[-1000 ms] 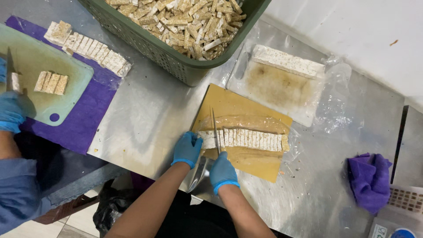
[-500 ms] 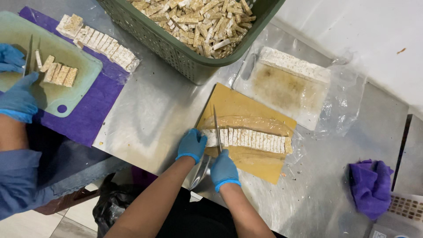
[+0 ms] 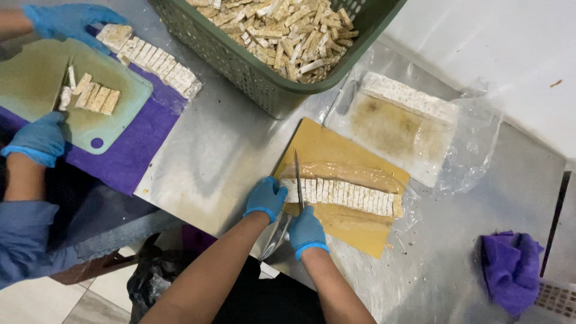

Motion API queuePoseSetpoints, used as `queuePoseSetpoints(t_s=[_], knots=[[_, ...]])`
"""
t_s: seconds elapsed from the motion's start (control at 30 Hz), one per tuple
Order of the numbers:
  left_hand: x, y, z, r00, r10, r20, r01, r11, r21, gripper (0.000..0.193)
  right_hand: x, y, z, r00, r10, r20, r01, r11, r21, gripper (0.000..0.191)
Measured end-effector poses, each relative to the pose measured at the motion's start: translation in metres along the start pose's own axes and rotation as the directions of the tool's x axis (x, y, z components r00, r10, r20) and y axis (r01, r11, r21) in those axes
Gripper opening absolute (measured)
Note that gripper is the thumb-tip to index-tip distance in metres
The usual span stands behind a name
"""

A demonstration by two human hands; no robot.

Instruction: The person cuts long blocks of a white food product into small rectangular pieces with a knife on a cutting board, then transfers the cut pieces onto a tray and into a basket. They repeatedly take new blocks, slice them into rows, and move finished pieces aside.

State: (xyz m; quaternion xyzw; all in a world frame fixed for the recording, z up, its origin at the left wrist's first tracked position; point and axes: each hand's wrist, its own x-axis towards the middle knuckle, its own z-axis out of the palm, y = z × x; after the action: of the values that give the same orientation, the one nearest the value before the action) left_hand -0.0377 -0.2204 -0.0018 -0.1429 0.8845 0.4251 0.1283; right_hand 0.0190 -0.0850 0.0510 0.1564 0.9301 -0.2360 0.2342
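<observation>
A pale sliced block [image 3: 351, 196] lies across a yellow cutting board [image 3: 336, 147] on a steel table. My left hand [image 3: 266, 198], in a blue glove, presses on the block's left end. My right hand [image 3: 306, 230], also gloved, grips the handle of a knife [image 3: 297, 174] whose blade stands upright across the block just beside my left fingers. A sheet of clear plastic lies between the block and the board.
A green basket [image 3: 240, 63] of cut sticks stands at the back. A second board [image 3: 393, 129] with an uncut slab lies in plastic at right. A co-worker's gloved hands [image 3: 39, 138] cut pieces on a green board [image 3: 36, 78] at left. A purple cloth [image 3: 510, 270] lies near right.
The view has shifted a little. My hands and knife stay at the block's left end. The co-worker's hands have moved on the green board, spreading apart.
</observation>
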Motion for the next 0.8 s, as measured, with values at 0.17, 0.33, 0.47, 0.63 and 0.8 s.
queuePoseSetpoints(t_s=[0.17,0.33,0.47,0.63,0.8], knots=[[-0.005,0.003,-0.002,0.998,-0.053,0.032,0.055,0.996,-0.069,0.032,-0.019,-0.007,-0.008,0.999,-0.052,-0.017,0.052,0.999,-0.015,0.031],[-0.004,0.003,0.0,0.999,-0.029,0.022,0.03,0.999,-0.044,0.032,-0.01,0.0,0.008,1.0,-0.017,0.013,0.017,1.0,0.019,0.03],[-0.002,-0.001,0.002,1.0,0.009,-0.025,-0.01,0.999,-0.03,0.032,0.005,0.008,0.03,0.995,-0.095,-0.04,0.099,0.99,0.099,0.032],[0.0,0.005,-0.002,0.999,-0.035,0.023,0.036,0.998,-0.046,0.034,0.01,0.005,0.026,0.999,-0.044,-0.003,0.044,0.999,0.032,0.038],[-0.002,0.009,-0.008,0.993,-0.101,0.064,0.103,0.994,-0.031,0.039,-0.018,-0.011,0.007,0.995,-0.092,-0.029,0.094,0.992,0.081,0.033]])
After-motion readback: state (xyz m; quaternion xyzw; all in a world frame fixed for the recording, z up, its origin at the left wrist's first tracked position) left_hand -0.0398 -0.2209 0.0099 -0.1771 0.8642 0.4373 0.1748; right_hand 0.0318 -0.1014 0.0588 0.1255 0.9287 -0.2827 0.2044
